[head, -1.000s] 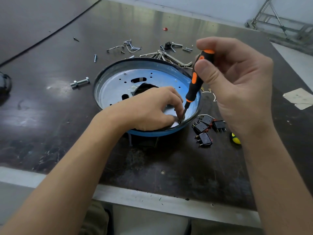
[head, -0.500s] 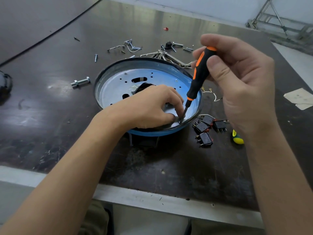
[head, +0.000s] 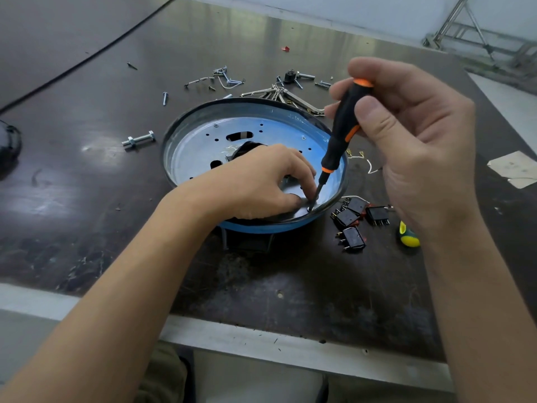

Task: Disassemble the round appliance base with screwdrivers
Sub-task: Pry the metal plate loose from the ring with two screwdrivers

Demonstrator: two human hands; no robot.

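The round appliance base (head: 200,146), a metal plate with a blue rim, lies open side up in the middle of the dark table. My left hand (head: 255,181) rests inside it with curled fingers. Its thumb and index fingertip pinch around the metal shaft of the screwdriver, just above a screw at the near right rim. My right hand (head: 415,146) grips the black and orange screwdriver (head: 343,126) by the handle top, held nearly upright, tip down on that screw. The left hand hides the base's centre.
Three black switches (head: 353,221) and a yellow-green tool handle (head: 408,237) lie right of the base. Loose screws, a bolt (head: 139,139) and metal clips (head: 279,91) are scattered behind it. A paper scrap (head: 514,168) lies far right, a black object (head: 8,144) at the left edge.
My right hand's fingers have shifted round the screwdriver handle, turning it, and the handle has tipped slightly. The left hand and the base stay where they were.
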